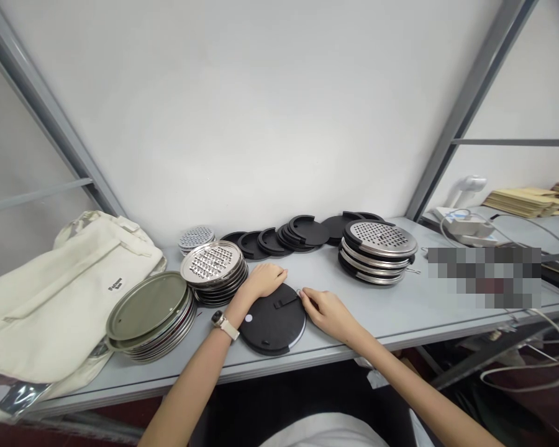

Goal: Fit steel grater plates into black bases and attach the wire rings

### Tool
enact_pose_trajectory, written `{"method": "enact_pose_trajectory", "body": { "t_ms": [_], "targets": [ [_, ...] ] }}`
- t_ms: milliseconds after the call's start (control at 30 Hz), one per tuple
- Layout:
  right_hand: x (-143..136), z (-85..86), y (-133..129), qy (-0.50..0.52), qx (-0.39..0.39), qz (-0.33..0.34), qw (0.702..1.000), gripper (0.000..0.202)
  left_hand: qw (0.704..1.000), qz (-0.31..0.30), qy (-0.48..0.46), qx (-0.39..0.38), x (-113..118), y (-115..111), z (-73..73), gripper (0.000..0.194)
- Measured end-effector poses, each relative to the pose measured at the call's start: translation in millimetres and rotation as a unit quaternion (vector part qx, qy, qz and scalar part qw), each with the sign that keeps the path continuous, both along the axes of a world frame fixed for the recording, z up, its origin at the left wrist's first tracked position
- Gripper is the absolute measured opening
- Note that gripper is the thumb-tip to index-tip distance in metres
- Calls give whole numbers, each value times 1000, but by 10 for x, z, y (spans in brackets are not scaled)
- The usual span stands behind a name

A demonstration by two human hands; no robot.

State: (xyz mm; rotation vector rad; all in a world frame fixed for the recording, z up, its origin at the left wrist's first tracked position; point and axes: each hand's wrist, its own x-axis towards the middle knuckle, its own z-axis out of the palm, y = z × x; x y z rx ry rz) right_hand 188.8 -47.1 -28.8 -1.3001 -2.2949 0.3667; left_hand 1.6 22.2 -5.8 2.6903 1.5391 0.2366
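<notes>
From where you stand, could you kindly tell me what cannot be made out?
Head view: the black disc, where the left hand covers it.
Head view: the wire piece, too small and partly covered by the right hand.
Head view: the cream bag, cut off by the left edge.
Head view: whatever lies behind the pixelated patch.

The black disc (274, 324) looks matt plastic, the perforated plate (212, 262) glossy metal.

Cream-strapped watch (225, 325), white garment (326, 431)
</notes>
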Motion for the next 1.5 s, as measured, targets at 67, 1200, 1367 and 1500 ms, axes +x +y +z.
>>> {"method": "enact_pose_trajectory", "body": {
  "t_ms": [67, 1200, 1367, 1500],
  "targets": [
    [2, -1, -4, 9, -2, 0, 1000, 33, 1000, 0, -3, 4, -11, 0, -7, 47],
    [-15, -74, 114, -15, 6, -30, 999, 26, 998, -35, -37, 34, 89, -175, 38, 48],
    [-7, -72, 95, -5, 5, -26, 1000, 30, 999, -31, -32, 25, 95, -154, 41, 44],
    [-10, -69, 89, -4, 12, -22, 1000, 30, 999, -28, -28, 25, 96, -147, 32, 43]
  ]
}}
